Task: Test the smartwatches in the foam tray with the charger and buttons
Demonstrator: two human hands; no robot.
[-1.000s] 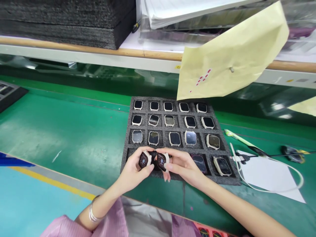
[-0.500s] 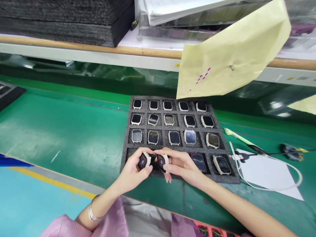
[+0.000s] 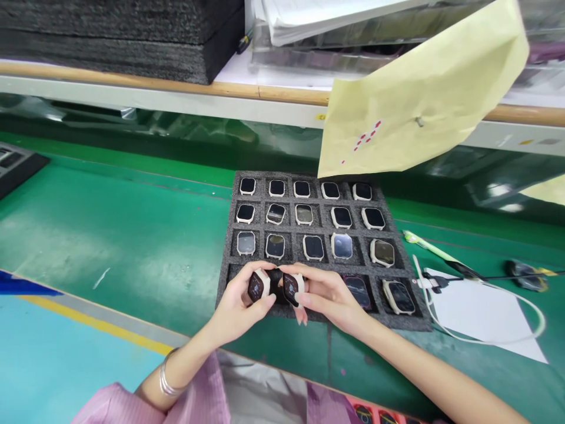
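Observation:
A black foam tray (image 3: pixel 315 176) lies on the green bench, its pockets filled with several cream-cased smartwatch bodies with dark screens. My left hand (image 3: pixel 236 309) is closed on one watch body (image 3: pixel 256 287), held tilted over the tray's front left pockets. Beside it, my right hand (image 3: pixel 324 296) pinches a second watch body (image 3: pixel 291 288). The two watches sit side by side, almost touching, screens facing me.
A yellow envelope (image 3: pixel 419 100) hangs over the tray's back right corner. White paper (image 3: pixel 481 315), a white cable (image 3: pixel 536 318) and a green pen (image 3: pixel 426 246) lie to the right. A shelf with black foam sheets (image 3: pixel 119 35) runs along the back.
Both hands stay over the tray's front row with their watches; only small shifts of hands and view.

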